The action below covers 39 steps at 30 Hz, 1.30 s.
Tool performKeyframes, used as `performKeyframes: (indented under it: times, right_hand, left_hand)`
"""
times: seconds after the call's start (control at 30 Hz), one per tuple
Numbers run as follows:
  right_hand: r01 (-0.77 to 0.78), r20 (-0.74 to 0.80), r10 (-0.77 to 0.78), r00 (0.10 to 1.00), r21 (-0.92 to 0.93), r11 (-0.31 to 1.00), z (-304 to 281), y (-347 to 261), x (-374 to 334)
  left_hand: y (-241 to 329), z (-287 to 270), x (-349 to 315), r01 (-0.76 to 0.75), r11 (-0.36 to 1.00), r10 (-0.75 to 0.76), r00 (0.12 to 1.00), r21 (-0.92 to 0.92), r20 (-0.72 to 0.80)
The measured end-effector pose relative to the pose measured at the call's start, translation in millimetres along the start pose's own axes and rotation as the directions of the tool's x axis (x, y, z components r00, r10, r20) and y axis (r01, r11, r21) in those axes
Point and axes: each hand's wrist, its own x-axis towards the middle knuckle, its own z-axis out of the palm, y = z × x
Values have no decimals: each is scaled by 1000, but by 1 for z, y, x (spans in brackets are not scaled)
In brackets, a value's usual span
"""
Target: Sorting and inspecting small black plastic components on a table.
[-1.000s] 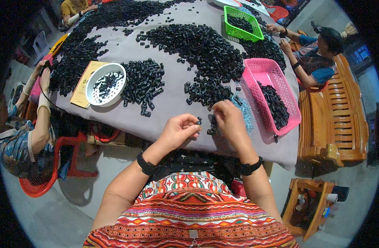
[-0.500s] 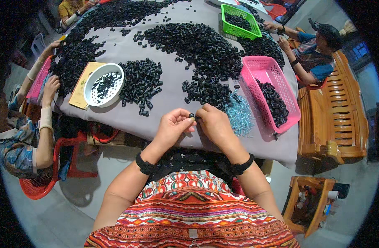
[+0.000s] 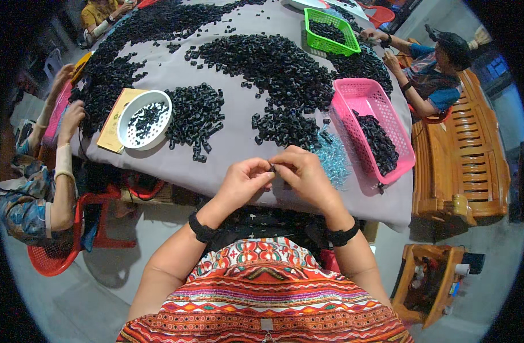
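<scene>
Over the near edge of the cloth-covered table, my left hand [image 3: 246, 182] pinches a small black plastic part [image 3: 272, 168] between thumb and fingers. My right hand [image 3: 306, 176] meets it from the other side, its thumb and forefinger closed at the same part. The fingers hide most of the piece. Just beyond my hands lies a heap of black plastic parts [image 3: 288, 127]. To the right of that is a pile of small clear-blue pieces [image 3: 332, 157]. A pink basket [image 3: 408, 146] holding more black parts stands right of these.
A white bowl [image 3: 123, 134] with small black pieces rests on a yellow book [image 3: 108, 137] at the left. At the back is a green basket [image 3: 313, 43]. Co-workers sit left [image 3: 27, 200] and right [image 3: 439, 68]; a wooden bench [image 3: 465, 154] stands beside the table.
My hands have shifted slightly right and lower, their fingertips drawn together around the black part. The left co-worker's hands have moved a little.
</scene>
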Motion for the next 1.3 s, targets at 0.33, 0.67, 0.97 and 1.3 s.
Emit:
performKeyframes:
  times: [0.33,0.67,0.97,1.3]
  right_hand:
    - [-77,32,75,997,49,996,-5,-2,-1]
    - [102,-1,-104,995,-182,978,-6,-4,-7]
    - [-92,-108,71,992,-211,973,-1,-10,-20]
    - [-35,-126,-38,991,-535,844,24,8,-15]
  left_hand:
    - [2,-3,-1,18,998,-22,998,53,58]
    - [9,3,2,73,996,-69,995,-49,67]
    - [8,5,10,85,984,-87,996,-159,-6]
    - [5,10,15,73,990,-63,994,-118,86]
